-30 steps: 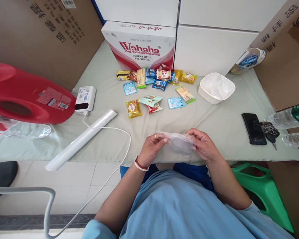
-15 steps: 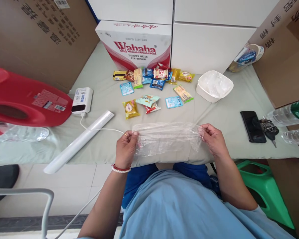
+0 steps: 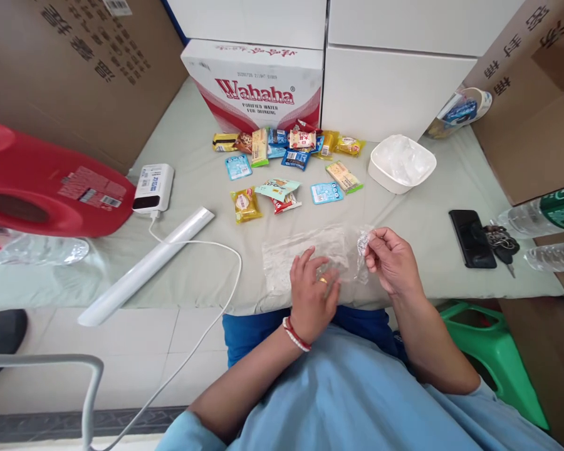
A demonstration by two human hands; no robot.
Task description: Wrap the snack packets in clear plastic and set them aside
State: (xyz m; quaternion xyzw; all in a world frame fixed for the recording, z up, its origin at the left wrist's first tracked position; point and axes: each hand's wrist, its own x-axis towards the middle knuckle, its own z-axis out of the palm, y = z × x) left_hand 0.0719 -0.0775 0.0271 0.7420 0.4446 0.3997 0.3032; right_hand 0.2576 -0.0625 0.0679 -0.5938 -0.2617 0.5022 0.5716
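Pinching a thin, clear plastic bag by its bunched right end, on the pale green cloth's near side.
Your right hand grips it between thumb and fingers; your left hand, loose-fingered, spreads over its middle, contact unclear. Beyond lie colourful, wrapped snack packets, with a white, rounded plastic bowl to their right.

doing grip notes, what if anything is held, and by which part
The right hand pinches the clear plastic by its bunched right end; the left hand lies over it, open.
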